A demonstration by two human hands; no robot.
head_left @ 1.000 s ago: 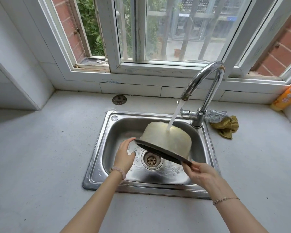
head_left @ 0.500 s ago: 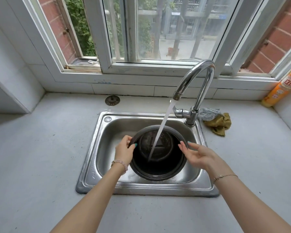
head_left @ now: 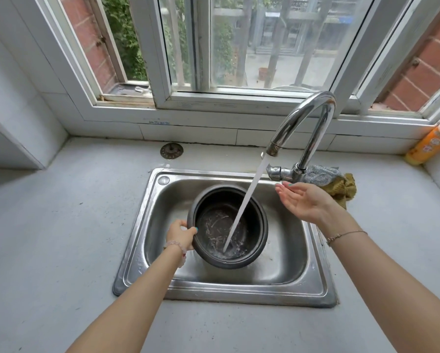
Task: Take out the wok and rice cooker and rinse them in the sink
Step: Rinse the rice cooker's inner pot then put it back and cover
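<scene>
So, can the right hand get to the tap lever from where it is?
Probably yes. The right hand is open, with its fingertips just below the lever, and nothing lies between them. The water runs further left, out of its way.

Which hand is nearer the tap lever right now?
Right. The right hand is open just beside the tap lever; the left hand grips the rim of the pot in the sink.

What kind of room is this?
Most likely a home kitchen: a steel sink is set into a countertop under a window, its faucet is running into a rice cooker pot, and cloths lie beside it.
</scene>
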